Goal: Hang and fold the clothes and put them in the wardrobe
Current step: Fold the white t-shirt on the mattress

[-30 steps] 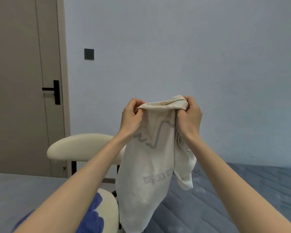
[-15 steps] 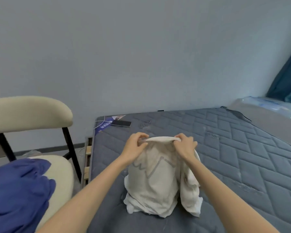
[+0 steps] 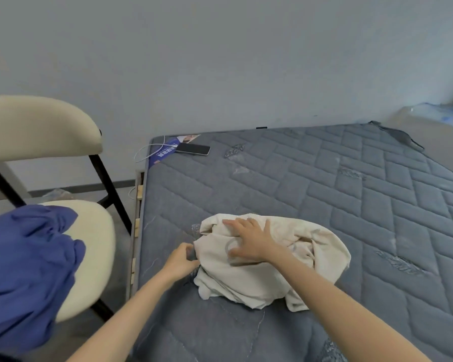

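Landmark: the mattress (image 3: 324, 184). Nearest us on it, toward its left edge, sits the cream shirt (image 3: 267, 259), crumpled, not yet flat.

We've got the left hand (image 3: 179, 261) at the shirt's left edge, fingers pinched narrow on the hem, likely to pull that side out straight. The right hand (image 3: 249, 241) lies palm-down on top of the shirt, fingers spread wide and gripping nothing. We read it as pinning the cloth so the pull doesn't drag the whole bundle.

Long axis: roughly across the mattress, left to right, slightly tilted. Which end is the collar, we can't tell.

Off the mattress's left edge: chair (image 3: 63, 131) carrying a blue garment (image 3: 29, 267), next in the queue we guess. At the mattress's far left corner: phone (image 3: 192, 148) with cable.
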Available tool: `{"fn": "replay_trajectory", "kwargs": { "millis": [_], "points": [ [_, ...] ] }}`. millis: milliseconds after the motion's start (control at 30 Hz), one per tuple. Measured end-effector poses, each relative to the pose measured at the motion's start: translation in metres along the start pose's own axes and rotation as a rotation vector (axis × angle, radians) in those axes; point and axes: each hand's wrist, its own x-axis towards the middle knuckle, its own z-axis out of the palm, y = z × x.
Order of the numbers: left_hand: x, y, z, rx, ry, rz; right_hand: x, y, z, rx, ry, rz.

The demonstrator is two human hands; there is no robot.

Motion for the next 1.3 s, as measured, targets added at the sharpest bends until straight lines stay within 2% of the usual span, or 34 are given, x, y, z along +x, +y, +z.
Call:
{"fn": "replay_trajectory", "kwargs": {
  "millis": [133, 267, 500, 633, 700, 733, 800, 867, 967, 1033, 1067, 1100, 1167, 1233, 1300],
  "points": [
    [0.005, -0.011, 0.012, -0.006, -0.078, -0.065, 0.014, 0.004, 0.026, -0.007, 0.019, 0.027],
    [0.006, -0.008, 0.031, -0.016, -0.15, -0.139, 0.013, 0.01, 0.021, 0.197, 0.285, 0.054],
    [0.01, 0.002, 0.06, 0.116, 0.035, -0.228, -0.016, 0.028, -0.027, 0.595, 0.783, 0.22],
    [0.015, 0.014, 0.049, 0.103, 0.145, -0.053, -0.024, 0.041, -0.022, 0.558, 0.855, 0.399],
    [0.018, 0.023, 0.025, 0.068, 0.287, 0.018, -0.027, 0.05, -0.015, 0.404, 0.729, 0.44],
    [0.02, 0.027, 0.009, 0.051, 0.388, 0.045, -0.028, 0.053, -0.012, 0.339, 0.585, 0.422],
    [0.021, 0.032, -0.025, 0.066, 0.556, 0.119, -0.027, 0.047, -0.009, 0.222, 0.189, 0.31],
    [0.017, 0.035, -0.049, 0.142, 0.598, 0.231, -0.024, 0.031, -0.006, 0.135, -0.165, 0.183],
    [0.005, 0.029, -0.059, 0.264, 0.454, 0.294, -0.015, 0.003, 0.001, 0.103, -0.54, 0.098],
    [0.002, 0.01, -0.059, 0.445, 0.175, 0.22, -0.009, -0.011, -0.001, 0.069, -0.714, 0.088],
    [0.0, 0.0, -0.06, 0.526, -0.007, 0.176, -0.005, -0.017, -0.005, 0.076, -0.722, 0.077],
    [-0.003, -0.009, -0.06, 0.556, -0.186, 0.133, -0.001, -0.021, -0.008, 0.105, -0.657, 0.053],
    [-0.015, -0.019, -0.056, 0.512, -0.436, 0.024, 0.008, -0.026, -0.013, 0.167, -0.355, 0.003],
    [-0.025, -0.022, -0.05, 0.478, -0.488, -0.05, 0.02, -0.027, -0.012, 0.151, -0.063, -0.034],
    [-0.025, -0.022, -0.045, 0.37, -0.402, -0.05, 0.033, -0.026, -0.005, 0.108, 0.0, -0.082]
  ]
}}
